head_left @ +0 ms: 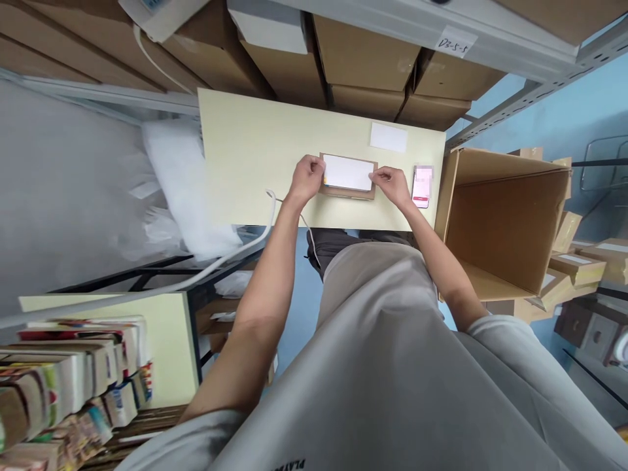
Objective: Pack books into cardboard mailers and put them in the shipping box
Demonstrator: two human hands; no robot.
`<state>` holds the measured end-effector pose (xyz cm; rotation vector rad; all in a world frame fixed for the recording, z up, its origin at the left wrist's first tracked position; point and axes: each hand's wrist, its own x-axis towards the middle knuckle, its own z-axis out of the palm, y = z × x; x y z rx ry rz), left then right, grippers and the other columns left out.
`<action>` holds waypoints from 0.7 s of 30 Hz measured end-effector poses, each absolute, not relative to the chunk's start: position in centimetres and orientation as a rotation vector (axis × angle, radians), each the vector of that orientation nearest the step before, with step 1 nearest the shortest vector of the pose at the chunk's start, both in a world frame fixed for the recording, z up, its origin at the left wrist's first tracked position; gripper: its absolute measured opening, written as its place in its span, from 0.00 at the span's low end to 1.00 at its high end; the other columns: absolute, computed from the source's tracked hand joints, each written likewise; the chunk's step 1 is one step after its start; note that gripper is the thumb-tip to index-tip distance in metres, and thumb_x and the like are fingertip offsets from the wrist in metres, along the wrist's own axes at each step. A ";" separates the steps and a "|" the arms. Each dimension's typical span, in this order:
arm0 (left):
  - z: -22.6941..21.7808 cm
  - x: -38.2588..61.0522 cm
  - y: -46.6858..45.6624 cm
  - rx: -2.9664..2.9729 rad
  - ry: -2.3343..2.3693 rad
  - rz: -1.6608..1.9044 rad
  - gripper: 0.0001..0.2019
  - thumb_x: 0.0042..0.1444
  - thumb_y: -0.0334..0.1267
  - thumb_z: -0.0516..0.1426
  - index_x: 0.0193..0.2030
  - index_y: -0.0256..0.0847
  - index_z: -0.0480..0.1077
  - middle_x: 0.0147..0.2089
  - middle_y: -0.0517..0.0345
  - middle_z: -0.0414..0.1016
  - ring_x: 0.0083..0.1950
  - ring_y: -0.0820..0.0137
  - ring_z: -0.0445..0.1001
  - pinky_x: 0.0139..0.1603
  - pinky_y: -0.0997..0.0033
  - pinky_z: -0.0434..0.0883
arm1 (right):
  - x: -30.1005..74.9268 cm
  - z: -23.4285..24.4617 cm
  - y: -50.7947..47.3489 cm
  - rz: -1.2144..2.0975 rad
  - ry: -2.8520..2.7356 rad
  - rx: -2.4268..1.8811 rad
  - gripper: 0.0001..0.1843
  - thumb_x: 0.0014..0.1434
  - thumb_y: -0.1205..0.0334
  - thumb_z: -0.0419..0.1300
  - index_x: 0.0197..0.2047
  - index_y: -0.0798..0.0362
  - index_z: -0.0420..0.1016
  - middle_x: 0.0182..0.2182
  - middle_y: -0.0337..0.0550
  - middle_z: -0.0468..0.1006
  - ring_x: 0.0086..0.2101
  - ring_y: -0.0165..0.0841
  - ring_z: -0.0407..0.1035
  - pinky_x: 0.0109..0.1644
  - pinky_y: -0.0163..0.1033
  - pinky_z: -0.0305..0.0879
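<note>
On the pale yellow table [250, 157] sits a small brown cardboard box [347, 193]. A white paper label [348, 173] lies over its top face, covering most of it. My left hand [308, 178] pinches the label's left end, fingers closed. At the opposite end, my right hand [391, 184] has thumb and forefinger pinched on the label's right edge. Whether the label is stuck down or only resting cannot be seen. Behind the box is another white slip [388, 137], and a phone [422, 186] with a lit screen lies to the right.
A large open carton [500, 229] stands right of the table. Brown boxes [366, 52] fill the shelf behind. White wrapping material [176, 183] hangs at the left, with a grey flexible arm [220, 260] curving in. Books [93, 360] are stacked at lower left.
</note>
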<state>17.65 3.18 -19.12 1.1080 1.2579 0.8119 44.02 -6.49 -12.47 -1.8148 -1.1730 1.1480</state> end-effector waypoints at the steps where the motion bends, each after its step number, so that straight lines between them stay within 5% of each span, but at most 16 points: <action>1: -19.2 17.7 3.3 1.107 1.274 0.812 0.15 0.59 0.42 0.74 0.33 0.46 0.71 0.37 0.55 0.76 0.44 0.61 0.74 0.59 0.60 0.76 | 44.1 -12.6 -6.4 1.151 -1.179 -1.817 0.15 0.64 0.46 0.71 0.36 0.50 0.85 0.39 0.45 0.89 0.41 0.42 0.81 0.52 0.47 0.77; 13: -21.0 17.4 2.7 1.082 1.328 0.772 0.14 0.56 0.38 0.73 0.31 0.46 0.71 0.36 0.54 0.75 0.43 0.59 0.71 0.59 0.59 0.73 | 44.1 -13.8 -5.8 1.202 -1.219 -1.871 0.12 0.63 0.52 0.71 0.32 0.49 0.83 0.37 0.44 0.89 0.41 0.42 0.81 0.53 0.46 0.76; 21: -21.8 17.5 2.9 1.133 1.368 0.898 0.17 0.50 0.39 0.77 0.30 0.46 0.72 0.41 0.53 0.64 0.47 0.57 0.68 0.67 0.53 0.69 | 43.7 -13.8 -5.8 1.229 -1.204 -1.883 0.13 0.64 0.51 0.71 0.31 0.49 0.83 0.38 0.43 0.89 0.42 0.41 0.80 0.53 0.44 0.76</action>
